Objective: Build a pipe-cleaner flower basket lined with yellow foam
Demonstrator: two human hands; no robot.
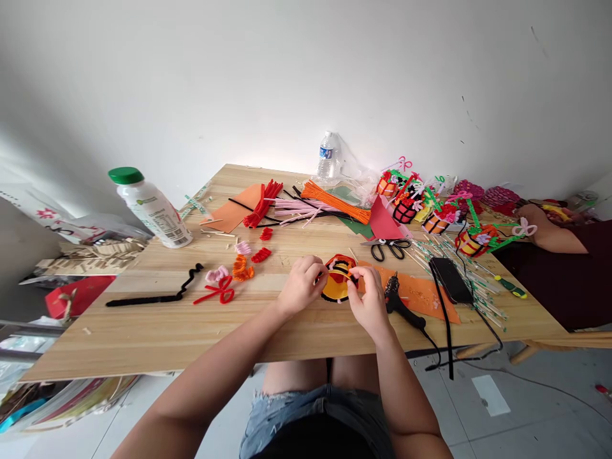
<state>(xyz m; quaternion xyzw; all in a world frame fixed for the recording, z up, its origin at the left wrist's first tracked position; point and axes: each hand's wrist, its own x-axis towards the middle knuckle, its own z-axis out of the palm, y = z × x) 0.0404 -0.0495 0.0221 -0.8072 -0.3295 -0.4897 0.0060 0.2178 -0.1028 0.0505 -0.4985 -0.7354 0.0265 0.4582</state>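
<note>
The orange craft piece, a small round shape edged with red and black pipe cleaner, sits just above the near middle of the worktop, held between both hands. The left hand pinches its left edge, the grip pressed together on the red trim. The right hand pinches the right edge in the same way, thumb and forefinger closed on the rim.

The work in hand looks like seating the trim along the edge. It would go best with one grip holding the piece steady while the other presses the pipe cleaner down bit by bit, fingertips close to the joint so it does not spring off.

Just right of the right hand lies a black glue gun on an orange sheet; its nozzle is best kept clear of the fingers. Scissors lie farther back, a black phone to the right. Left of the hands are an orange curl, a red bow and a long black pipe cleaner. At the far right, finished baskets stand near another person's hand.
</note>
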